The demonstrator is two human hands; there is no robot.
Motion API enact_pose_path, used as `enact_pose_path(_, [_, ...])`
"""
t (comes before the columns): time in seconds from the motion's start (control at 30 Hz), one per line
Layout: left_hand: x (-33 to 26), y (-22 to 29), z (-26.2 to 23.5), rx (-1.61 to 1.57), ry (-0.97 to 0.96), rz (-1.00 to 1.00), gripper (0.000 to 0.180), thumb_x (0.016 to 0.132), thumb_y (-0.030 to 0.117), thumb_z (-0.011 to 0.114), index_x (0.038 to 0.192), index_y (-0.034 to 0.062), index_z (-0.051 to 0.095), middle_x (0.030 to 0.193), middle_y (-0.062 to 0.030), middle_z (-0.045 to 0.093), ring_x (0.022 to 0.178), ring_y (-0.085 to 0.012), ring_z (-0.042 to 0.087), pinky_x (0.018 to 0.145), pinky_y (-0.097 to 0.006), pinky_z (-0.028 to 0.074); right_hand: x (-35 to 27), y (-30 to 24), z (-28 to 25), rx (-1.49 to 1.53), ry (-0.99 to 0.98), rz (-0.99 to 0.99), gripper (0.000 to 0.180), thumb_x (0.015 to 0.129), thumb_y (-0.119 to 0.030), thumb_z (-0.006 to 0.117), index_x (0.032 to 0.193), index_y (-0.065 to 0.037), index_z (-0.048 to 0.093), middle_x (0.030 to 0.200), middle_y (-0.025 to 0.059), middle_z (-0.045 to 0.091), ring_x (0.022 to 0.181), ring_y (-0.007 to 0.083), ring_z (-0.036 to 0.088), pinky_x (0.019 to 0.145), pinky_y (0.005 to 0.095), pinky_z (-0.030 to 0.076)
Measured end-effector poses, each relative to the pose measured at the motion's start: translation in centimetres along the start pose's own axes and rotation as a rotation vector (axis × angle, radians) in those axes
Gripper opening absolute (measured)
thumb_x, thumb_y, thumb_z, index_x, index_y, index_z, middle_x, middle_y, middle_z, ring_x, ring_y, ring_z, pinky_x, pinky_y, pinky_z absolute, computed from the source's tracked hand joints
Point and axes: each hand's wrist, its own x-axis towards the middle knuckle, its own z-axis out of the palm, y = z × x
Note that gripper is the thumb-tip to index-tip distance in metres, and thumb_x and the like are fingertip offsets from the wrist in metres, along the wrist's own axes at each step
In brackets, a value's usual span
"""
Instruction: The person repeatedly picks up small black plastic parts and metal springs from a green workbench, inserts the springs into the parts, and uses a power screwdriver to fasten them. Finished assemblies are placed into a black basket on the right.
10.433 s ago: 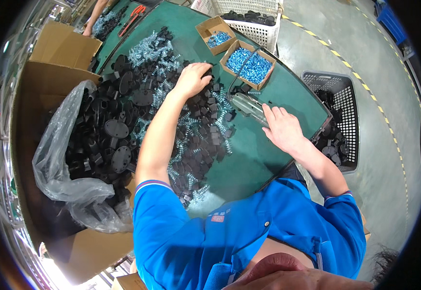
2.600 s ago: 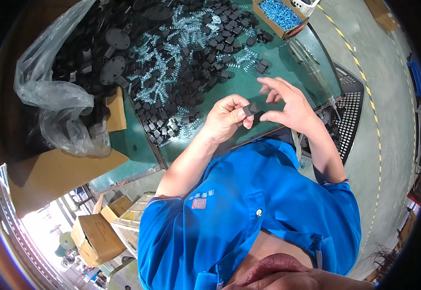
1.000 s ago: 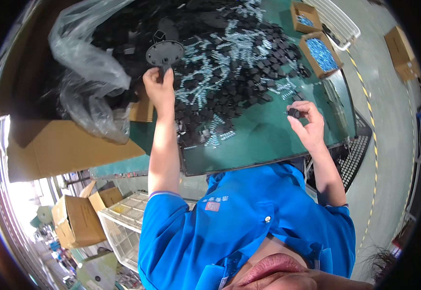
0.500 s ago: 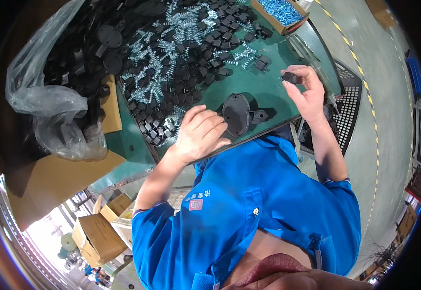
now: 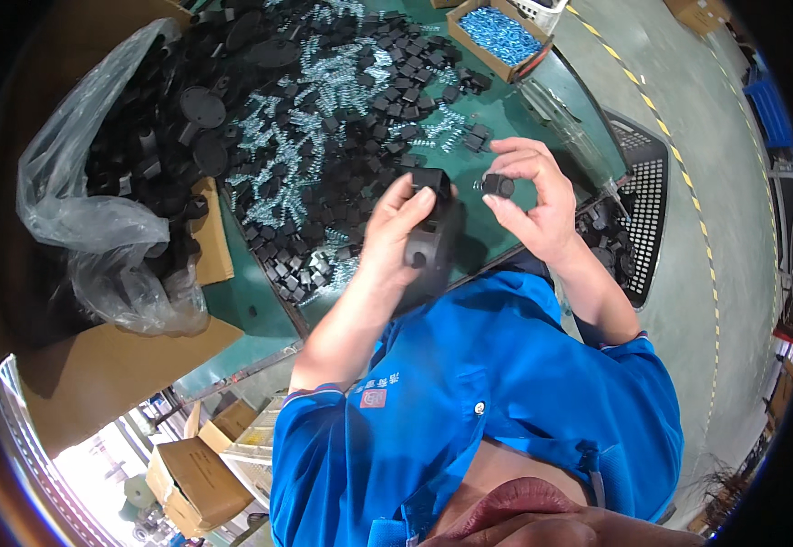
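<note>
My left hand (image 5: 395, 223) is closed around a black plastic bracket (image 5: 428, 246) that has a round plate and a block-shaped arm. The bracket is held up off the table and its outline is partly blurred. To the right, my right hand (image 5: 542, 196) pinches a small black plastic block (image 5: 499, 186) between thumb and fingers, and a metal spring (image 5: 478, 185) sticks out of its left side. A gap separates the block from the bracket. Beyond both hands lie many silvery springs (image 5: 337, 82) mixed with small black blocks (image 5: 410, 64) on the green table (image 5: 506, 118).
A cardboard box of blue-silver parts (image 5: 497, 38) stands at the far right. Off the right edge is a black perforated basket (image 5: 647, 201) with black parts. At left, a clear plastic bag (image 5: 114, 219) drapes over a carton (image 5: 123, 365) beside heaped black round-plate parts (image 5: 203, 108).
My left hand has taken hold of the bracket that stood on the table and lifted it. My right hand has moved left and nearer with the block and spring.
</note>
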Motion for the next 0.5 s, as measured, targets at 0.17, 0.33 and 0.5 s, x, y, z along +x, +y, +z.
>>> enact_pose_path(0.17, [-0.5,-2.5,0.9,-0.324,-0.093,-0.133,0.035,0.098,0.027,0.063,0.124,0.0052,0.054,0.112,-0.0069,0.063,0.1,-0.0159,0.064,0.085,-0.03,0.056,0.4,-0.9,2.2,-0.052,0.029,-0.082,0.029,0.071,-0.005,0.078,0.094,-0.004,0.06,0.096,0.0094,0.068,0.106,0.0335,0.063,0.087,0.0414,0.051])
enact_pose_path(0.33, [-1.2,-2.8,0.4,-0.249,-0.071,-0.009,0.04,0.097,0.029,0.063,0.129,0.0066,0.054,0.119,-0.0089,0.063,0.105,-0.0192,0.064,0.088,-0.034,0.056,1.2,-2.1,2.0,-0.187,0.004,-0.127,0.03,0.071,-0.006,0.08,0.096,-0.004,0.064,0.099,0.0095,0.066,0.1,0.0337,0.064,0.081,0.0407,0.052])
enact_pose_path(0.5, [-0.7,-2.9,-0.4,-0.202,-0.053,0.063,0.04,0.092,0.018,0.071,0.127,0.0038,0.058,0.115,-0.0049,0.065,0.101,-0.0125,0.063,0.086,-0.027,0.054,0.7,-3.2,0.8,-0.246,-0.153,0.017,0.029,0.073,-0.009,0.078,0.098,-0.002,0.066,0.101,0.0118,0.063,0.089,0.0321,0.064,0.074,0.0395,0.052])
